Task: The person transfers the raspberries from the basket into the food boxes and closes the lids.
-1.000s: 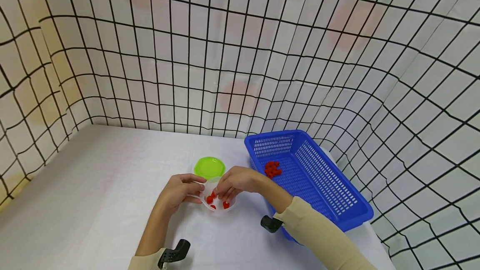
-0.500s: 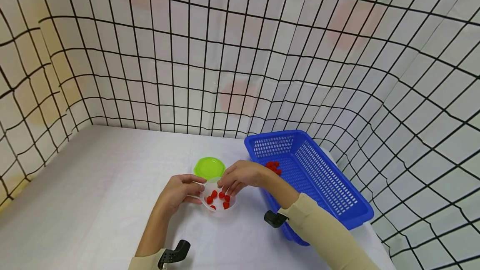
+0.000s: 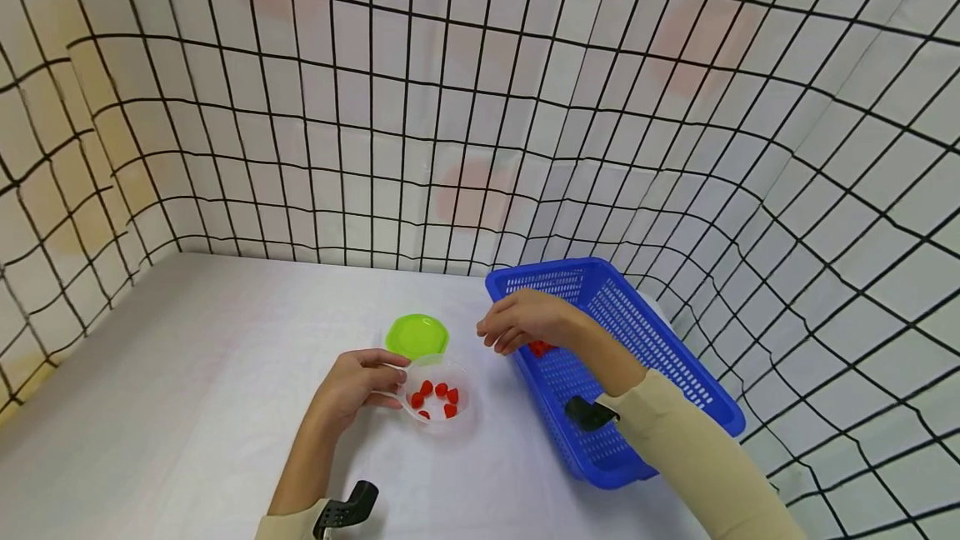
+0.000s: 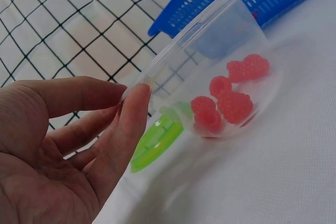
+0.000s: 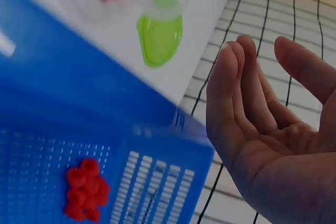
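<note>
My left hand point(image 3: 362, 386) pinches the rim of a clear plastic tub point(image 4: 239, 19) between thumb and fingers; the tub stands on the white table. Several raspberries point(image 4: 234, 107) lie on its bottom. My right hand point(image 3: 528, 319) is over the left edge of a blue basket point(image 3: 588, 473), its fingers loosely bent and holding nothing, as the right wrist view shows. More raspberries point(image 5: 88, 190) sit clustered inside the basket; in the head view the right hand hides most of them. Just behind the tub lies a green lid point(image 3: 417, 336).
A black wire mesh point(image 3: 315, 148) backed by white cloth rises behind the table and along both sides. The white tabletop point(image 3: 225, 340) stretches to the left of the tub. The basket stands on the right, close to the mesh.
My right hand has let go of a raspberry in the tub and moved right and up to the basket's edge. The left hand has stayed on the tub's rim.
</note>
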Demonstrator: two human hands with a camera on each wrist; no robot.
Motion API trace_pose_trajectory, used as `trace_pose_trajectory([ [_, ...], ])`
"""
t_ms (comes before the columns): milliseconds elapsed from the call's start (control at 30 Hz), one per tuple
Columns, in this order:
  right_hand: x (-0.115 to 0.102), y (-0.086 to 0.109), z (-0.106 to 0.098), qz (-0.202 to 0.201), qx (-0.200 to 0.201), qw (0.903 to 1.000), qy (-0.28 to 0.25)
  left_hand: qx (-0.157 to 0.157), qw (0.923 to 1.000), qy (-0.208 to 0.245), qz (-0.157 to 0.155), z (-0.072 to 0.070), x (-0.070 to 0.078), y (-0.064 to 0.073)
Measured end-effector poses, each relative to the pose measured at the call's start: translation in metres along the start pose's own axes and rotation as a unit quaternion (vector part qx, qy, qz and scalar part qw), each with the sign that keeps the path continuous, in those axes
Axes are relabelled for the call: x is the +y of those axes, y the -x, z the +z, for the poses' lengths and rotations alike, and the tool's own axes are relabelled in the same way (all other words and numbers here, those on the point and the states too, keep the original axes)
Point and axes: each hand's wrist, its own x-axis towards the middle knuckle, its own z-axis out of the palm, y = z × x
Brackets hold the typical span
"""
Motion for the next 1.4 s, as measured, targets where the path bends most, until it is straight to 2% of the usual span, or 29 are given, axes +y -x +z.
trace_pose_trajectory([
  [367,0.029,0.005,-0.029,0.003,0.062,0.9978,-0.020,0.002,1.0000,0.000,-0.003,0.000,0.001,0.001],
  [567,0.049,0.005,-0.048,0.032,0.097,0.9941,-0.037,-0.001,1.0000,-0.002,-0.002,0.000,0.002,0.001],
  [733,0.069,0.002,-0.057,0.062,0.135,0.9867,-0.066,0.000,1.0000,-0.004,-0.004,0.000,0.002,0.002],
  [1000,0.093,0.002,-0.068,0.087,0.162,0.9761,-0.117,-0.002,1.0000,0.000,-0.002,-0.001,0.001,0.001],
  [1400,0.117,-0.003,-0.074,0.130,0.170,0.9684,-0.128,-0.005,1.0000,0.006,-0.004,-0.002,-0.001,-0.002],
])
